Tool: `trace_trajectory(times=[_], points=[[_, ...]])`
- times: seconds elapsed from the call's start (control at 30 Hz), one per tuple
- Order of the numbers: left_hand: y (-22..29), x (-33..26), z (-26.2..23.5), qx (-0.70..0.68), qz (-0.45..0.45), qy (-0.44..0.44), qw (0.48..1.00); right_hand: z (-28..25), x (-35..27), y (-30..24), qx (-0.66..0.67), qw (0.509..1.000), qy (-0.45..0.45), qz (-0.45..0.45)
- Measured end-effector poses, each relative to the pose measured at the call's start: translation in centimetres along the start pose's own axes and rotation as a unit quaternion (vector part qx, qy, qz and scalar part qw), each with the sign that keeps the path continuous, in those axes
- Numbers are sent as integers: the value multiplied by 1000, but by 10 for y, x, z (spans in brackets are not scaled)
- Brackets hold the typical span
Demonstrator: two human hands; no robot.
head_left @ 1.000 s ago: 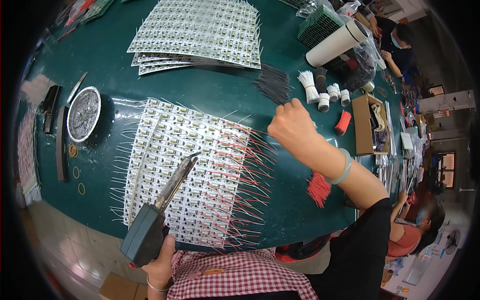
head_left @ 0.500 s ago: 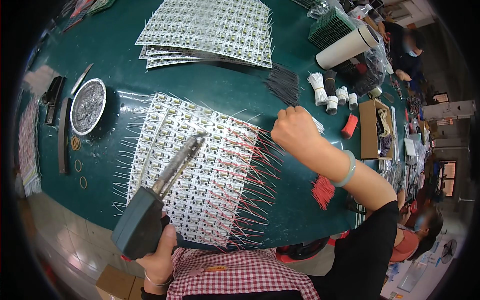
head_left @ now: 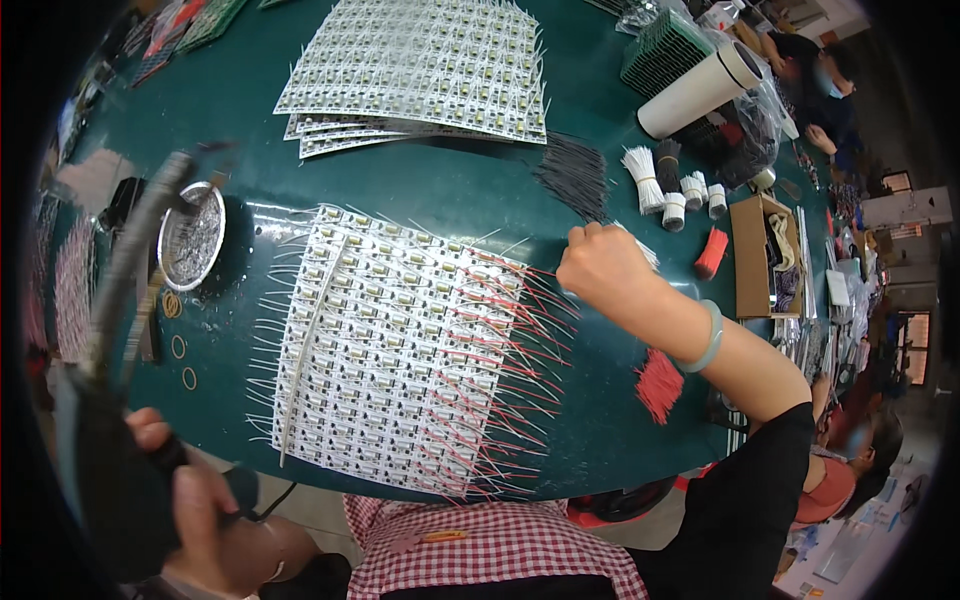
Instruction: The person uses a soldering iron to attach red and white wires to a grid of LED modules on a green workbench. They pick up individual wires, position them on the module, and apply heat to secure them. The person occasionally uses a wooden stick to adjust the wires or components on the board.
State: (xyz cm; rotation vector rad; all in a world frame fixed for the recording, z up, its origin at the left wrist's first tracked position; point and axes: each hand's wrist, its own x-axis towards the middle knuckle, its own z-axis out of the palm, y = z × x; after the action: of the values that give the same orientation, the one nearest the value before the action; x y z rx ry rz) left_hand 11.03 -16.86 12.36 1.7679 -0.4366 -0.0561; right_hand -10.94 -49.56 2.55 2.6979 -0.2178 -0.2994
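My left hand (head_left: 200,505) grips the handle of a dark soldering gun (head_left: 112,455), smeared by motion at the lower left. Its long metal barrel points up, and the tip appears over the rim of a round bowl (head_left: 163,238) of silvery solder scraps. The white circuit board panel (head_left: 400,350) lies in front of me, with pale wires along its left side and red and white wires along its right. Closed in a fist, my right hand (head_left: 608,262) hovers beside the panel's upper right corner near a red wire end; what its fingers hold is hidden.
Stacked white panels (head_left: 410,70) lie at the far side. Black wires (head_left: 575,175), bundled white wires (head_left: 643,180), red wires (head_left: 660,385), a white flask (head_left: 700,92) and a cardboard box (head_left: 752,260) sit to the right. Rubber bands (head_left: 179,347) lie left. Other people are at right.
My left hand has swung the soldering gun left, off the panel and toward the bowl. My right hand stays closed beside the panel; the whole view has shifted slightly.
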Motion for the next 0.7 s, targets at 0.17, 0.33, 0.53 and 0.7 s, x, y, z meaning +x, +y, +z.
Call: trace_trajectory(times=[0.17,0.33,0.53,0.7], points=[[-23,-31,39,-117,-69,-50,989,-3,-1,0,44,998,-25,24],[-26,-39,68,-159,-190,-67,966,-20,6,-6,261,952,149,47],[-41,-38,75,-112,-229,-152,955,-2,33,-52,411,859,289,102],[-65,-44,75,-23,-168,-201,965,3,40,-67,404,863,282,116]])
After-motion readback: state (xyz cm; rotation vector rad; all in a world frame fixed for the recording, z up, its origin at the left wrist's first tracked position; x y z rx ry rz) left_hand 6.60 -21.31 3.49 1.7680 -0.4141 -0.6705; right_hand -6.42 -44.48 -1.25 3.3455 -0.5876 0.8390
